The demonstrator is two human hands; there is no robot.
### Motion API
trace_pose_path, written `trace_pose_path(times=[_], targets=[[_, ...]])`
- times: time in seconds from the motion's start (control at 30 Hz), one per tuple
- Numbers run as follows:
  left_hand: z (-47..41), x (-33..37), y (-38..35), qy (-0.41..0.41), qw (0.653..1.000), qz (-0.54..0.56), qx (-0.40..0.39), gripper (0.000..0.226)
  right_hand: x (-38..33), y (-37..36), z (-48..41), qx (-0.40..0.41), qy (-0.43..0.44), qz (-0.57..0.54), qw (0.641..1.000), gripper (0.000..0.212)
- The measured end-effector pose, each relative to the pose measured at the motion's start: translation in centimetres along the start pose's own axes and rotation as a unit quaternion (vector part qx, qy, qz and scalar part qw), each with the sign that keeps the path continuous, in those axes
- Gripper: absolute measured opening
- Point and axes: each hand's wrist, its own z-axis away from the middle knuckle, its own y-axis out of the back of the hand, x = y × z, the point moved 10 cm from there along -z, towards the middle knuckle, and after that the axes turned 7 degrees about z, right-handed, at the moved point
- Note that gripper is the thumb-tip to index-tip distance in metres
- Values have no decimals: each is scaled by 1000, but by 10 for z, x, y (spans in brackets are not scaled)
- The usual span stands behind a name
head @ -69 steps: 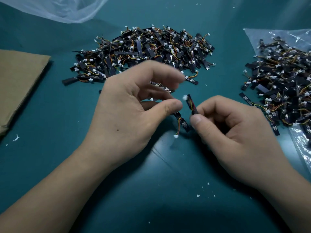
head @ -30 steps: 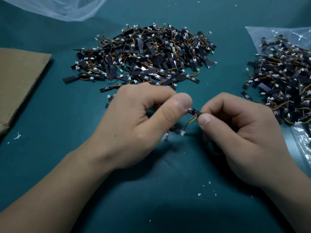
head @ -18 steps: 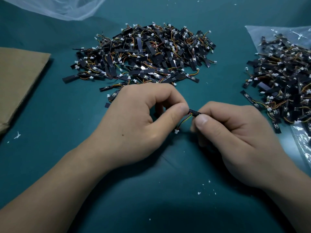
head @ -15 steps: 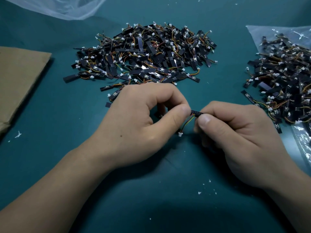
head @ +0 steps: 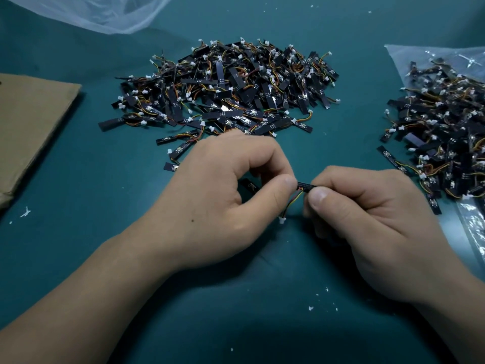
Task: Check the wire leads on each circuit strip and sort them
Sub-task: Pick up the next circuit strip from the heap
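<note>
Teal bench carries two piles of strips, each too many to count: the centre heap ahead, the right heap on a plastic bag. Nearer, the left hand and right hand each pinch an end of one circuit strip, probably so its wire leads dangle free for checking.

Head view, close above hands
</note>
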Motion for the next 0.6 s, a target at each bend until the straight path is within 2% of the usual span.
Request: trace_pose_path(times=[0.37,0.6], targets=[[0,-2,-5,11,1000,14,-25,15,3,-3,0,-19,-14,29,999,32],[1,-4,-6,27,998,49,-29,18,2,-2,0,-4,-10,13,1000,30]])
